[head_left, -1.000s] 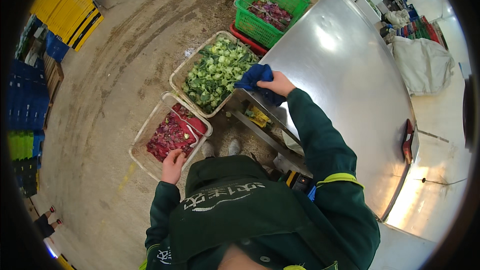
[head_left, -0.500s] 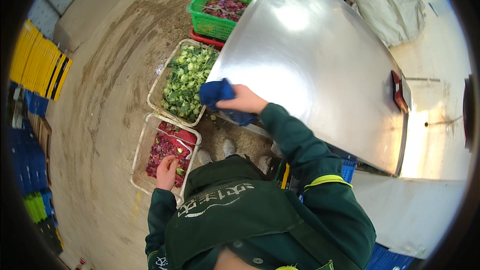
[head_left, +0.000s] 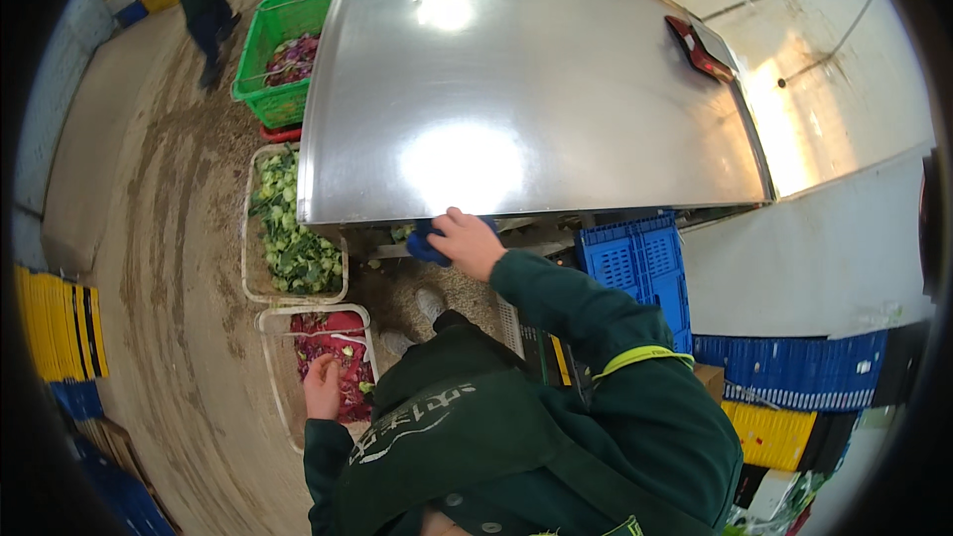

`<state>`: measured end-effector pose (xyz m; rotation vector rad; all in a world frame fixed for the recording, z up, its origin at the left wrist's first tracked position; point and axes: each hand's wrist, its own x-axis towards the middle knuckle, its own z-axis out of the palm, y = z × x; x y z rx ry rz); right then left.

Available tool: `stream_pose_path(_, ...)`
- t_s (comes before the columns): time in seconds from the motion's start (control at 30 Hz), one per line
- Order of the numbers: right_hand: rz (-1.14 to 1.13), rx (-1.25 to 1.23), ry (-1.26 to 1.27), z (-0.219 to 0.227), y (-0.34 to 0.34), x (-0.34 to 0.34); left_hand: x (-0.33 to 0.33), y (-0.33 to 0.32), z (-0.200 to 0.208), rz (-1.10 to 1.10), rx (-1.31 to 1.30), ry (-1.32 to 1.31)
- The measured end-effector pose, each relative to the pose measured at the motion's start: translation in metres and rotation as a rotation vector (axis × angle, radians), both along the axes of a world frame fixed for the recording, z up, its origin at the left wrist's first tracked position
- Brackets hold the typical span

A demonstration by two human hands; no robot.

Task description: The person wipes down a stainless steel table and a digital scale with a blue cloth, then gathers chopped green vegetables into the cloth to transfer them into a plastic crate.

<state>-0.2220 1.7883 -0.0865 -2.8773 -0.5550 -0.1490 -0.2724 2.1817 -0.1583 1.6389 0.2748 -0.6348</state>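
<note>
My right hand (head_left: 467, 243) is closed around a bunched dark blue cloth (head_left: 427, 244) at the near edge of the shiny metal table (head_left: 556, 109). Part of the cloth is hidden by the hand. To the left, my left hand (head_left: 323, 387) hangs above a pale plastic crate (head_left: 273, 377) of red-purple leaf scraps (head_left: 342, 362). Its fingers look curled together; what they hold, if anything, I cannot make out. A small green bit lies close beside them among the scraps.
Beyond the scraps crate stands another pale crate (head_left: 246, 248) with green leafy vegetables (head_left: 293, 228). A green crate (head_left: 260, 55) sits farther off on a red one. A red-framed scale (head_left: 700, 48) stands on the table's far right; a blue crate (head_left: 635, 263) is below. Another person (head_left: 199, 5) walks at far left.
My view has turned to the right. My right hand has moved with the blue cloth to the table's near edge. The left hand stays over the scraps crate.
</note>
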Motion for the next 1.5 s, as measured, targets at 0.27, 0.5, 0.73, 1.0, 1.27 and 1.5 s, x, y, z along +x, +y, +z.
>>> stream_pose_path(0.27, -0.752, 0.632, 0.348, 0.095, -0.150, -0.089, 0.033, -0.048, 0.016, -0.194, 0.094, -0.110)
stream_pose_path(0.5, -1.100, 0.889, 0.498, 0.027, -0.327, -0.109, 0.031, -0.080, 0.025, -0.303, 0.142, -0.126)
stream_pose_path(0.73, -0.565, 0.345, 0.778, 0.016, -0.209, -0.001, 0.018, -0.072, 0.035, -0.205, 0.157, -0.066)
stream_pose_path(1.0, -0.225, 0.699, 1.086, -0.001, -0.024, 0.138, -0.011, -0.050, 0.033, -0.030, 0.153, -0.140)
stream_pose_path(1.27, -0.078, 0.789, 1.113, 0.011, 0.114, 0.220, -0.040, 0.009, 0.012, 0.254, 0.069, -0.091)
stream_pose_path(1.5, 0.049, 0.946, 0.967, -0.008, 0.195, 0.201, -0.017, 0.032, 0.038, 0.372, -0.142, 0.088)
